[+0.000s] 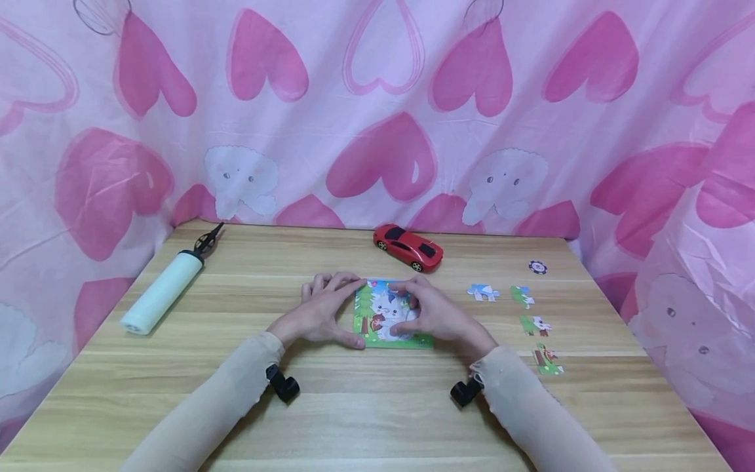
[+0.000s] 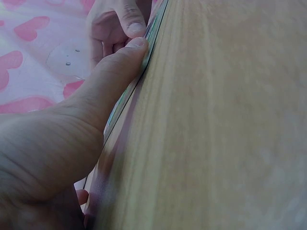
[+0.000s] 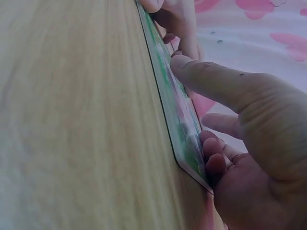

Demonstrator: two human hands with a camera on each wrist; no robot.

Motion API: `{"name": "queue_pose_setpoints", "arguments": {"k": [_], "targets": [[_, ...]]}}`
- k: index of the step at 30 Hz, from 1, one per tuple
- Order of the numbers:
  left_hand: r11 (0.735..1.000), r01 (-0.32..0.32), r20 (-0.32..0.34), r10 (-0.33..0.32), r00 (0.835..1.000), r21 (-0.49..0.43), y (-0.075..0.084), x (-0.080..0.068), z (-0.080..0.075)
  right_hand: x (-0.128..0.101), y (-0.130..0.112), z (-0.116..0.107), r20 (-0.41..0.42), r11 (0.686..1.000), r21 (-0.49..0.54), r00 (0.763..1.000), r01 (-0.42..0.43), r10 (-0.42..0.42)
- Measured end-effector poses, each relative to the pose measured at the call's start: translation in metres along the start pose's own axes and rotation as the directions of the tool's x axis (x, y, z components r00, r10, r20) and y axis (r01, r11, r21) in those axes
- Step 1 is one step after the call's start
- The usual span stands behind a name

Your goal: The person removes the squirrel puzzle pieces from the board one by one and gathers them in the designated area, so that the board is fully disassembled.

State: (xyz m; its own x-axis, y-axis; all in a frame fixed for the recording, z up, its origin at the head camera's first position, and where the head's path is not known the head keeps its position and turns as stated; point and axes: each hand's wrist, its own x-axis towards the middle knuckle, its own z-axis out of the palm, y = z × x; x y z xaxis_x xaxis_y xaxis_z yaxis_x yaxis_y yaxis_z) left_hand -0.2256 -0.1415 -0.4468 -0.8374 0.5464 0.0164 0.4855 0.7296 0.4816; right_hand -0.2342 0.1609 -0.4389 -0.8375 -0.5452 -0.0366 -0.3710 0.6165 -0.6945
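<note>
Picture puzzle board lies flat on the wood table, just below centre of the head frame; left hand spread along its left edge, thumb at the lower-left corner, right hand over its right side, fingers loosely bent, gap to the thumb, can't tell if a piece is under them. Four loose puzzle pieces and a round dark-edged disc right of centre, red toy car above the board, pale hand pump at left.
</note>
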Motion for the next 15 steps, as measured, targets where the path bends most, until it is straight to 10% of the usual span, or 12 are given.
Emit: {"name": "queue_pose_setpoints", "arguments": {"k": [15], "targets": [[1.000, 0.000, 0.000, 0.000, 1.000, -0.009, -0.0008, 0.0001, 0.0007, -0.0002, -0.0023, 0.0009, 0.031, 1.000, -0.013, 0.999, -0.007, 0.007]]}}
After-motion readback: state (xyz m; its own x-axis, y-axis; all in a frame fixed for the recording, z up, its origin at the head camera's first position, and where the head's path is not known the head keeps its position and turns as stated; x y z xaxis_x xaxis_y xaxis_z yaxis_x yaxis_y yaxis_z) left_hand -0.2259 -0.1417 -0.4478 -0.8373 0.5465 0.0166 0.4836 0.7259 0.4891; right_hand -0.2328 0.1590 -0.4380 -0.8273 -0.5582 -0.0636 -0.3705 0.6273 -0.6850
